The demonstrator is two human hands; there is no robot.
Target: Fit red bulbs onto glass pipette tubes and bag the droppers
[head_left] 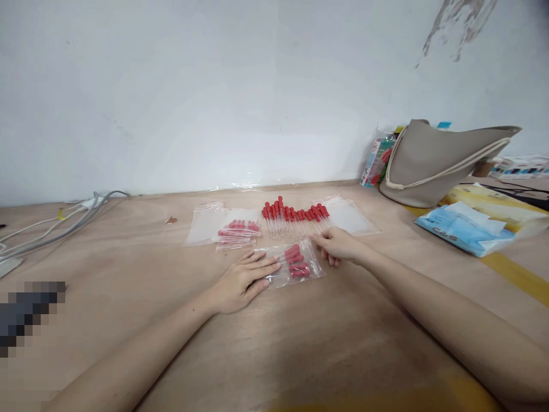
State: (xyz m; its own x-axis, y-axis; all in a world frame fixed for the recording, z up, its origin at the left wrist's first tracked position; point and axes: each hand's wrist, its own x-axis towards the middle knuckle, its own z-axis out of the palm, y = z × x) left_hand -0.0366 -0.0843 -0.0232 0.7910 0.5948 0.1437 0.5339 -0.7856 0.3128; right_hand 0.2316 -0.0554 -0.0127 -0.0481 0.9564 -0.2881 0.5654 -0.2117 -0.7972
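Note:
A clear zip bag (279, 279) with several red-bulbed glass droppers (297, 261) in it lies flat in front of me. My left hand (245, 280) rests on the bag's left end, fingers stretched out and pressing down. At the bag's right end, by the zip strip, my right hand (337, 245) is closed in a pinch on the upper corner. Just behind, a spread of loose droppers (294, 214) lies with red bulbs away from me and thin glass stems toward me. More bagged droppers (240, 226) are stacked to the left.
Empty clear bags lie at the left (203, 220) and right (354, 217) of the droppers. Farther right are a blue tissue pack (461, 228), a grey bag (433, 163) and a plastic package (375, 160). Cables (86, 209) run along the left, near a blurred dark object (28, 315).

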